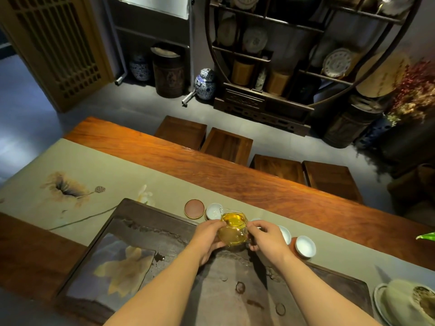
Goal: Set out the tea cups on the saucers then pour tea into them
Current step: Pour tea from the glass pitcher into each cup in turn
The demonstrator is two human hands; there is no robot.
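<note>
A glass pitcher (233, 228) of amber tea is held over the far edge of the dark tea tray (146, 234). My left hand (208, 240) cups its left side and my right hand (266, 237) grips its handle side. Just beyond its spout sits a white cup (213, 211) on a saucer. Left of that lies a bare reddish saucer (194, 208). To the right, a white cup (285, 234) is partly hidden behind my right hand, and another white cup (305, 246) stands on a reddish saucer. One more cup rim (255, 219) peeks out behind the pitcher.
A beige runner (94, 175) with a lotus print covers the long wooden table (259, 182). A lidded bowl on a plate (409, 302) sits at the near right. Several wooden stools (227, 144) line the far side; shelves and jars stand beyond.
</note>
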